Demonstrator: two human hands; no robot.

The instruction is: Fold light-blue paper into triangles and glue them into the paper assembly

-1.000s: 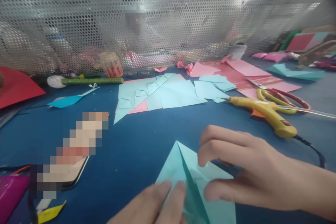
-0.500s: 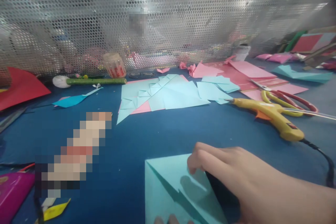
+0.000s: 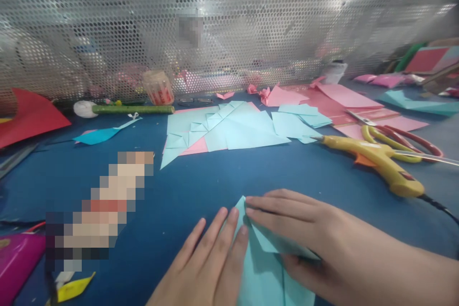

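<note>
A light blue sheet of paper point(image 3: 261, 272) lies at the front of the blue table, folded to a point at its far end. My left hand point(image 3: 211, 258) rests along its left edge, fingers stretched out and slightly spread. From the right, my right hand point(image 3: 311, 229) reaches over the paper, its straight fingertips touching the fold near the point. The thumb of that hand sits lower, apart from the fingers, by the edge of a folded flap. The paper's near end runs out of view.
Beyond the hands lie several light blue folded papers point(image 3: 247, 129). A yellow glue gun point(image 3: 380, 155) and scissors point(image 3: 405, 141) are at the right. A green stem point(image 3: 132, 109) and a cup point(image 3: 158, 87) stand before a perforated metal panel point(image 3: 229, 24). Red paper point(image 3: 32, 117) is left.
My left hand has come up from the bottom edge onto the paper. The paper now shows a narrow pointed end instead of a broad one, and my right hand's fingers have straightened over it.
</note>
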